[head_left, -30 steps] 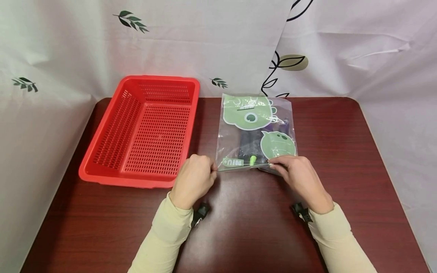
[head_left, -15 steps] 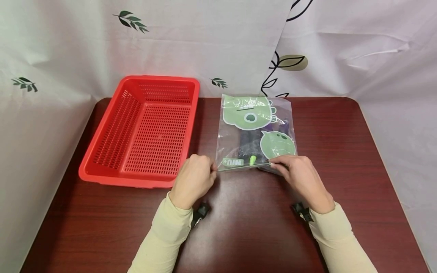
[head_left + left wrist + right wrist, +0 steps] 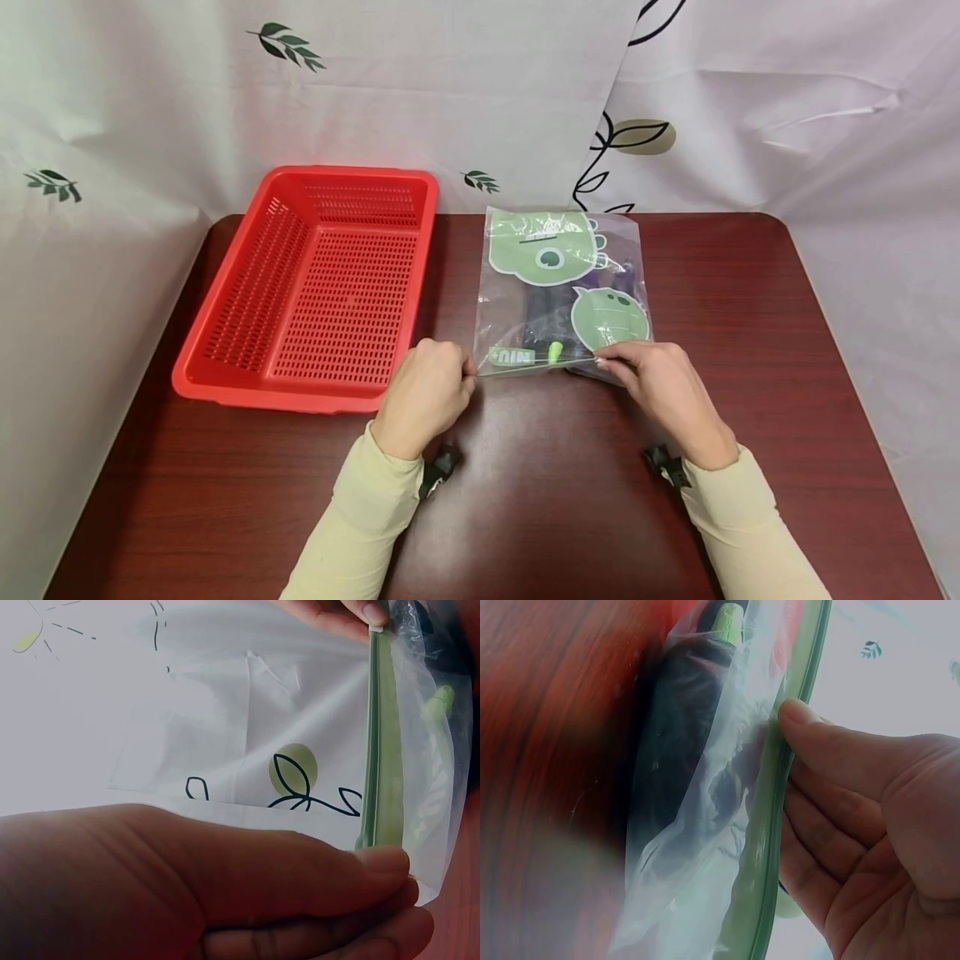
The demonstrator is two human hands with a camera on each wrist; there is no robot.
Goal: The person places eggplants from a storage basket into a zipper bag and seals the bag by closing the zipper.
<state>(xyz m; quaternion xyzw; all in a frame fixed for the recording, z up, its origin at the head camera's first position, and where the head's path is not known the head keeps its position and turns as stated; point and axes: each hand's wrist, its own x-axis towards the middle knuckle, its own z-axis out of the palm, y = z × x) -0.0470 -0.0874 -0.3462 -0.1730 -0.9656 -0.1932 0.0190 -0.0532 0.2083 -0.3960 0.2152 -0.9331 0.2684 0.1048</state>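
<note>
A clear zip bag (image 3: 504,300) with green cartoon prints lies on the table, its zip edge toward me. Inside it show dark things, a purple patch and a small bright green piece (image 3: 555,352); their kinds cannot be told. My left hand (image 3: 427,396) pinches the bag's near left corner, at one end of the green zip strip (image 3: 373,750). Farther right along that strip, my right hand (image 3: 663,396) pinches the small white slider (image 3: 376,628) between thumb and fingers. In the right wrist view the thumb presses the green strip, and the slider is hidden.
A red perforated plastic basket (image 3: 306,403) stands on the dark red wooden table (image 3: 540,508), left of the bag and close to my left hand. White cloth (image 3: 375,92) with leaf prints hangs behind the table and along both sides.
My right hand has slid slightly to the right along the zip edge. The left hand, the bag and the basket have stayed in place.
</note>
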